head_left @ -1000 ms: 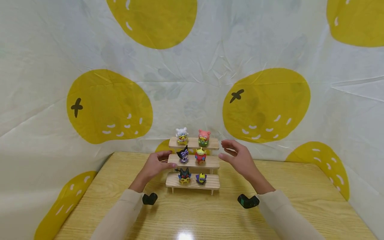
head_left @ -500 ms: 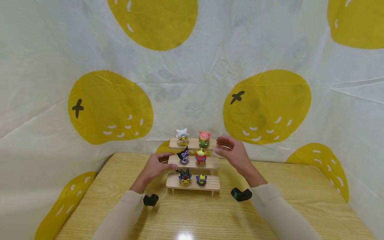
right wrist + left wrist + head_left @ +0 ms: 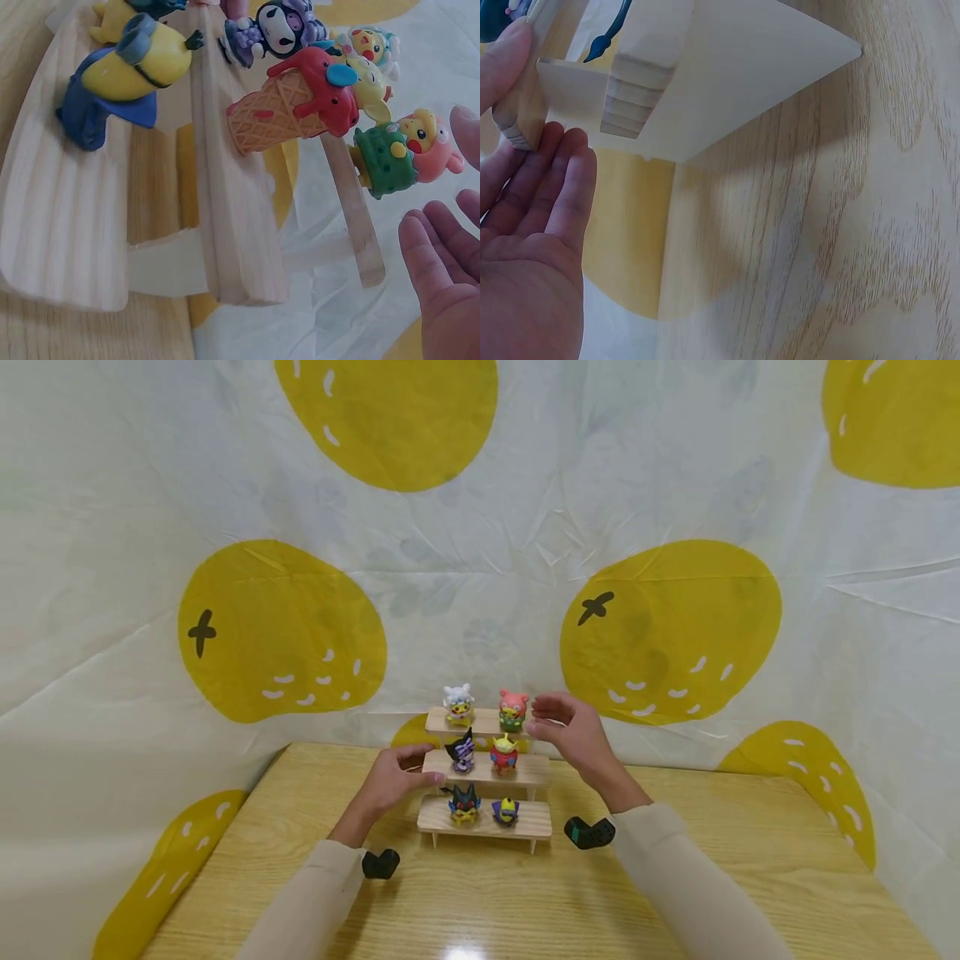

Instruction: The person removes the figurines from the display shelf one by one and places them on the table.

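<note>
A three-tier wooden display stand (image 3: 483,817) holds small figurines, two on each shelf. My left hand (image 3: 390,779) grips the left end of its middle shelf, thumb on top; the left wrist view shows the fingers (image 3: 568,180) curled under the board. At the top right, my right hand (image 3: 576,732) is beside the pink-hooded figurine (image 3: 513,710). In the right wrist view its fingers (image 3: 431,255) are spread a little apart from that figurine. Also standing there are a white-hooded figurine (image 3: 458,705), a black-and-purple one (image 3: 462,755), a red cone-shaped one (image 3: 505,755), a black-eared one (image 3: 465,805) and a yellow-and-blue one (image 3: 506,812).
The stand rests on a wooden table (image 3: 675,877). Close behind it hangs a white cloth (image 3: 480,627) printed with large yellow fruit shapes. Black devices (image 3: 589,833) are worn at both wrists.
My right hand has moved left, from beyond the stand's right end to next to the pink-hooded figurine. The left hand keeps its place on the middle shelf.
</note>
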The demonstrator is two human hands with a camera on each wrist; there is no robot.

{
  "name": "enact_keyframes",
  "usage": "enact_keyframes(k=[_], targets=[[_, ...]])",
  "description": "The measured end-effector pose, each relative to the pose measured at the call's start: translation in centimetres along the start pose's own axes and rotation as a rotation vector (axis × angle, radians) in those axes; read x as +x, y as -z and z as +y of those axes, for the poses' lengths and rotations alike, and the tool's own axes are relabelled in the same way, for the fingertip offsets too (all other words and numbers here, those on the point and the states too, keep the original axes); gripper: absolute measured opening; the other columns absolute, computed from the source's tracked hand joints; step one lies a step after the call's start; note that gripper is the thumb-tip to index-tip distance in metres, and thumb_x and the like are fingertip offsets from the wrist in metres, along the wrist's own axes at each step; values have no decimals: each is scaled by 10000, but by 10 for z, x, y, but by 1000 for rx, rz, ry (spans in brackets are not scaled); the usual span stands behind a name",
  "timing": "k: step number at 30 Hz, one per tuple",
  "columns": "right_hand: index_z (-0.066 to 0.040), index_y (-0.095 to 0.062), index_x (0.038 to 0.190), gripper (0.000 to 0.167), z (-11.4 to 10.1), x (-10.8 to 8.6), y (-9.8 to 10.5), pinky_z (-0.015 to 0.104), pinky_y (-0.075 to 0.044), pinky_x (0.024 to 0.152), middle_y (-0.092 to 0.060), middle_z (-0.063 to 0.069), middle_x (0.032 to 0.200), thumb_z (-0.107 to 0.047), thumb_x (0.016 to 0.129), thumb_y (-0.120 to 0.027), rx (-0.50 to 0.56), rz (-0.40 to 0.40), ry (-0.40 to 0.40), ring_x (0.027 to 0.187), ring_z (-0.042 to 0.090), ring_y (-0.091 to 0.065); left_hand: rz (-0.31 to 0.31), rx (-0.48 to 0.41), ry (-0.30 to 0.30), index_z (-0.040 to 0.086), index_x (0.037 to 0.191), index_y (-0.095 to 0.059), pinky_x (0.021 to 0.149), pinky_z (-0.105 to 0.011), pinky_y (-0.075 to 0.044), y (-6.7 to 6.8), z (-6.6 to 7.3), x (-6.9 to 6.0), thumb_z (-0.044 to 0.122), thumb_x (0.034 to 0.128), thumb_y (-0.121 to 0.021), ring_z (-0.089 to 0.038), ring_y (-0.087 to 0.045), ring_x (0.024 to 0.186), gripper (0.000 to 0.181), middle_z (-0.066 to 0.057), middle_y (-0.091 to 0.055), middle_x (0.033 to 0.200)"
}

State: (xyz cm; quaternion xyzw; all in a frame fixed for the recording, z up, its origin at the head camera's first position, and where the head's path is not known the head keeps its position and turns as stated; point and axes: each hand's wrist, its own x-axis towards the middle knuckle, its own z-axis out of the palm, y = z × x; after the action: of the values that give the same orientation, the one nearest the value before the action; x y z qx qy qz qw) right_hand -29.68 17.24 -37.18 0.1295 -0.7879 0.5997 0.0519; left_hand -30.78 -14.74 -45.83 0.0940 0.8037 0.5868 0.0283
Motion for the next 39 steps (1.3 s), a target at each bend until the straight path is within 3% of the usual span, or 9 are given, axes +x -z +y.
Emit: enact_keyframes(k=[7, 20, 30, 39], targets=[[23, -582, 1403, 488, -2, 7, -8, 177, -569, 920, -604, 243, 1416, -97, 960, -746, 60, -10, -26, 1314, 383, -591, -12, -17, 1, 82, 1437, -640, 1134, -521, -501, -1, -3, -1, 219, 873, -865, -412, -552, 1409, 622, -180, -581, 1519], [39, -618, 1356, 446, 1, 17, -24, 185, -563, 961, -643, 239, 1337, -40, 939, -759, 94, 45, -53, 1205, 279, -641, -19, -24, 8, 97, 1450, -630, 1145, -524, -488, -4, -6, -1, 237, 880, -858, -401, -545, 1422, 629, -151, -562, 1547], [16, -642, 1364, 466, -4, 24, -31, 134, -558, 836, -654, 240, 1347, -61, 924, -778, 107, 88, -91, 1170, 273, -639, -12, -29, 6, 88, 1453, -625, 1139, -513, -496, -3, -2, -3, 213, 878, -858, -401, -531, 1435, 633, -168, -559, 1545], [1, -669, 1352, 420, -5, 29, -37, 157, -571, 823, -685, 227, 1327, -57, 944, -751, 75, 138, -127, 1164, 276, -662, -13, -22, 0, 89, 1450, -629, 1149, -512, -486, -2, -1, -3, 210, 877, -859, -387, -531, 1439, 630, -167, -564, 1541]])
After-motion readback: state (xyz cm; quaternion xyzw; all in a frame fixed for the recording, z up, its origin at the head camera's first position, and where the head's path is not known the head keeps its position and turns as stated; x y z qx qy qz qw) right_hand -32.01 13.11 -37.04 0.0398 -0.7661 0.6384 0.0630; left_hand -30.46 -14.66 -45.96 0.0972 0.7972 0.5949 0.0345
